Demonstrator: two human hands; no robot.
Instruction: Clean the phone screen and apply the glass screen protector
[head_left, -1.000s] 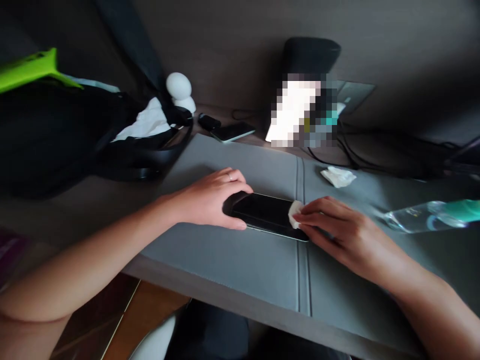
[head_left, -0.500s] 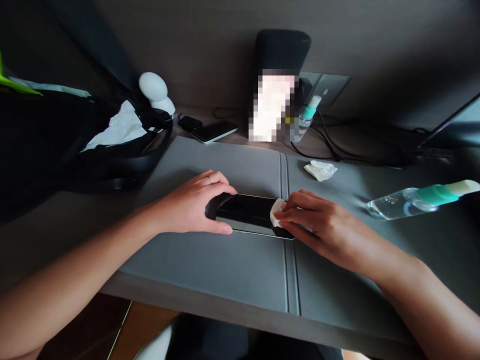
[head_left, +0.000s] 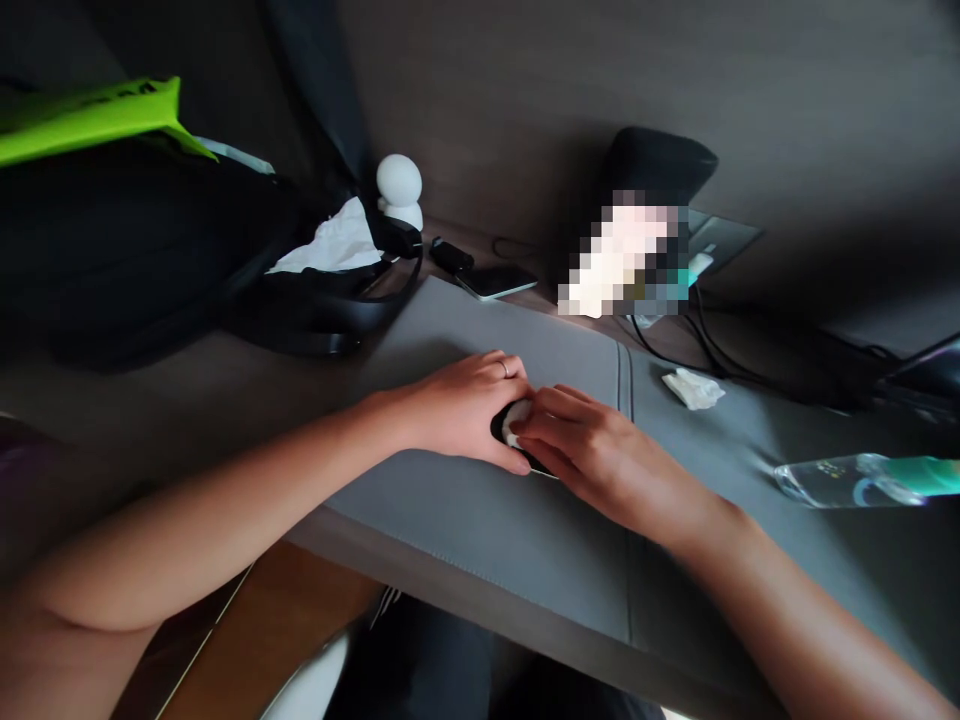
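A dark phone (head_left: 544, 466) lies on the grey desk mat (head_left: 480, 540), mostly hidden under both hands. My left hand (head_left: 480, 405) grips its left end, thumb on the near edge and fingers at the far edge. In my right hand (head_left: 581, 435) a white tissue (head_left: 514, 425) is pinched and pressed on the phone's screen, close to the left thumb. The right fingers are closed round the tissue and cover the rest of the screen.
To the right lie a clear spray bottle (head_left: 847, 480) with a teal top and a crumpled tissue (head_left: 694, 388). Behind are another phone (head_left: 499, 281), a white figurine (head_left: 400, 185) and cables (head_left: 705, 340). A black bag (head_left: 135, 260) stands at the left.
My right hand has slid the tissue leftward along the phone, from its right end to beside my left hand. The view has shifted, so most objects appear further right.
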